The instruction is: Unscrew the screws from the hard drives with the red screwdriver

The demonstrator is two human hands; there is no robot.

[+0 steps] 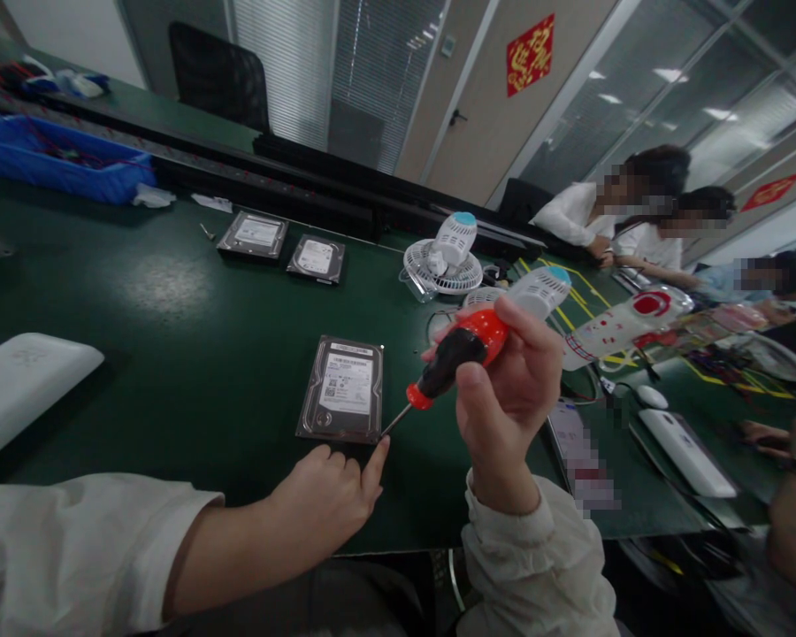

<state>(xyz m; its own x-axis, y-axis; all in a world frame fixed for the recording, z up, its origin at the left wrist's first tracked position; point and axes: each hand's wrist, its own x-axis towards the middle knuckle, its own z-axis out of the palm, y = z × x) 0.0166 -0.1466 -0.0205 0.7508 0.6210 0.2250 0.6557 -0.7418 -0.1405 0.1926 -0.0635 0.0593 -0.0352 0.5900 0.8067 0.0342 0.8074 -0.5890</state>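
A hard drive (343, 389) lies label up on the green table (172, 354) in front of me. My right hand (508, 398) is closed around the red and black handle of a screwdriver (455, 354), whose tip touches the drive's near right corner. My left hand (328, 495) rests on the table just below that corner, fingers curled, with the index finger stretched toward the screwdriver tip. I cannot see whether it pinches anything.
Two more hard drives (253, 235) (317, 258) lie farther back. A white pad (19, 380) sits at the left, a blue bin (53, 159) at the far left. Small white fans (447, 257) stand behind. Other people sit at the right, with a white device (686, 451) nearby.
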